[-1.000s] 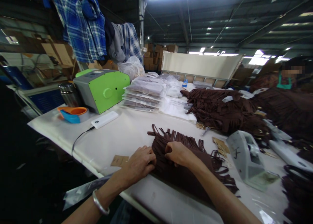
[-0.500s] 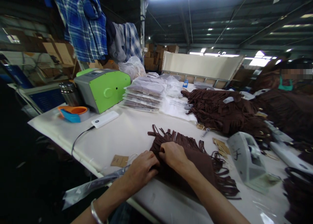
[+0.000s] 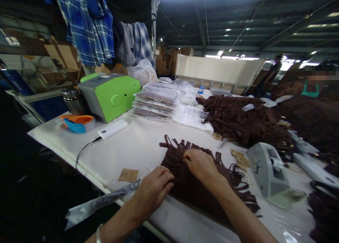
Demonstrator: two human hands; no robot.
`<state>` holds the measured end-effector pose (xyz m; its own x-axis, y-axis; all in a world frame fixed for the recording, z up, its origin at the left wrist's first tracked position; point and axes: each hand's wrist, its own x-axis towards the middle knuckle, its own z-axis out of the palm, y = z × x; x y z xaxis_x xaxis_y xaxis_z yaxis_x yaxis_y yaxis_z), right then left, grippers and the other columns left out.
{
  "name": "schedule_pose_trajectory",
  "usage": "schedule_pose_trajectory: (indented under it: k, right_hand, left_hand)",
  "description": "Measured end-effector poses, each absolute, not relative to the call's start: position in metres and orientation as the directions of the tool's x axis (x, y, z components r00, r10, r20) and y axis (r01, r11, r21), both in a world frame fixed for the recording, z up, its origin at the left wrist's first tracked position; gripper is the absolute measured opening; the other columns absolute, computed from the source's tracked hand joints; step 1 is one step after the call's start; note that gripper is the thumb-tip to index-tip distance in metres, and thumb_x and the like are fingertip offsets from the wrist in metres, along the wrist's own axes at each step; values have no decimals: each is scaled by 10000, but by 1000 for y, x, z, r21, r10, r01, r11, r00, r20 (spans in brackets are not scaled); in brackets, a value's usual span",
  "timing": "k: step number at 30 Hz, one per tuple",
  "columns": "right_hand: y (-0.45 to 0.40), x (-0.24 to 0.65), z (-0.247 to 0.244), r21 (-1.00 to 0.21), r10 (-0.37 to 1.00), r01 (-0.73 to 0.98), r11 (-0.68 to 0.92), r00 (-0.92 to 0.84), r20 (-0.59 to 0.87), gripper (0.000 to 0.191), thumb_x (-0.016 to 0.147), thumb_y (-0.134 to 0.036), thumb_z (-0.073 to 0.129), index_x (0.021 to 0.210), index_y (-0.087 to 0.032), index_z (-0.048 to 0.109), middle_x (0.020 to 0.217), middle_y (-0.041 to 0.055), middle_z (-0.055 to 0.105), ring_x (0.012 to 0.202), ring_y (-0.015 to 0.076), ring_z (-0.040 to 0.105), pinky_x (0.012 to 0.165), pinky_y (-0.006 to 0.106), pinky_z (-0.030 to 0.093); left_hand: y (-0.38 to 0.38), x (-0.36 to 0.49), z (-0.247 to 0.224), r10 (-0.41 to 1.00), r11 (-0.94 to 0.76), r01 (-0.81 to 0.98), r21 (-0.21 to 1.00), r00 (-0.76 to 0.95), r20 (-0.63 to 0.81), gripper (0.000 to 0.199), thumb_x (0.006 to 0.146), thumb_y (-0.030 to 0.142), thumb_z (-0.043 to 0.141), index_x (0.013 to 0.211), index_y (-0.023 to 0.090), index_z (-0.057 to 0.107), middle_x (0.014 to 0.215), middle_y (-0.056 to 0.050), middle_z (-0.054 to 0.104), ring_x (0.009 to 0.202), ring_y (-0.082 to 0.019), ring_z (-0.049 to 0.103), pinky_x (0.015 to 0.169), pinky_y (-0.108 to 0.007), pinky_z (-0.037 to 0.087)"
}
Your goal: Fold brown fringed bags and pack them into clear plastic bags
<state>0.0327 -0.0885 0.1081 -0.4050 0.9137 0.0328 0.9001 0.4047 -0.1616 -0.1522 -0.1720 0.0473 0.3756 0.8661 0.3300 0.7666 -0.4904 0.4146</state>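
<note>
1. Blue-and-white plaid shirt (image 3: 87,27).
2. Lime-green and gray machine (image 3: 113,98).
3. Dark brown fringed piece (image 3: 196,186).
4. Orange-and-blue tape dispenser (image 3: 76,122).
5. White power bank (image 3: 112,129).
6. Tan paper tag (image 3: 128,175).

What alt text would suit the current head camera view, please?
Two bare hands, left and right, work at a dark brown fringed piece on a white table. Behind are a green and grey machine, stacked packets and more brown fringed pieces.

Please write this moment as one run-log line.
left hand: at brown fringed piece, left edge | right hand: curled fingers on same piece | card tag: near left hand
</note>
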Motion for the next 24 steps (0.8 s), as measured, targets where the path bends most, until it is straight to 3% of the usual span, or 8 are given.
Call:
schedule_pose_trajectory:
  k: [2,4,6,9,13,20,24]
  right_hand:
    - [-92,33,105,-180,900,882,436,-425,98,242,926,-235,479,967,-236,718,1008,77,729,972,243,667,826,337,487]
    - [-92,35,98,-204,885,863,463,-437,161,298,947,-227,436,1120,-209,678,1115,97,705,1045,256,644,900,371,480]
    - [-89,43,87,-234,891,864,446,-403,209,360,943,-220,426,1243,-159,615,1217,131,665,1114,278,617,960,411,465]
    - [-85,71,69,-286,910,877,386,-312,272,429,958,-278,385,1321,-128,556,1323,146,603,1225,277,554,1057,438,410]
    - [-91,126,41,-340,926,888,310,-200,321,516,965,-423,342,1372,-160,518,1400,110,546,1317,266,476,1137,484,330]
    - [-109,166,-21,-409,942,852,326,-256,218,573,957,-477,344,1418,-166,482,1498,80,419,1427,282,302,1189,558,200]
    - [-108,137,-19,-447,931,818,362,-288,226,554,983,-441,338,1447,-155,437,1526,86,371,1446,274,255,1193,570,170]
  left_hand:
    - [-175,-156,41,863,-481,813,328,374,338,401,957,355,526,1335,227,491,1347,-105,548,1259,-258,489,1073,-437,398]
    - [-178,-158,35,847,-519,827,217,463,262,779,869,552,601,1490,202,286,1504,-144,393,1398,-323,330,1154,-537,270]
    - [-177,-159,31,821,-569,804,172,541,183,1025,783,697,602,1538,193,124,1561,-154,282,1443,-332,239,1174,-548,223]
    - [-163,-161,37,832,-552,812,188,522,189,984,836,720,486,1545,201,42,1588,-140,198,1467,-296,178,1190,-513,199]
    - [-118,-153,43,908,-417,875,245,386,166,862,910,699,329,1535,138,135,1585,-176,174,1475,-285,138,1188,-504,197]
    - [-89,-120,23,853,-522,827,209,502,141,868,900,731,293,1508,113,244,1566,-171,244,1471,-262,169,1205,-484,132]
    - [-94,-136,29,864,-503,849,163,493,100,856,908,720,291,1507,111,247,1561,-171,255,1466,-266,192,1195,-491,152]
